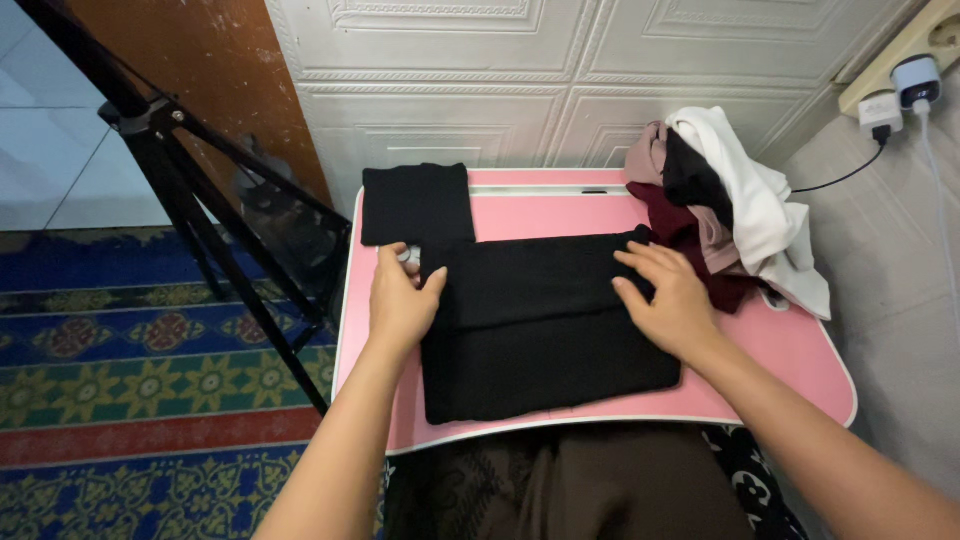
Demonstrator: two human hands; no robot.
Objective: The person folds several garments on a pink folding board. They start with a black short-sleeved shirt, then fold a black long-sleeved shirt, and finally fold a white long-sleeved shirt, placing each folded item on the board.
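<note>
No package, label, sign or screen shows anywhere in this view.
</note>
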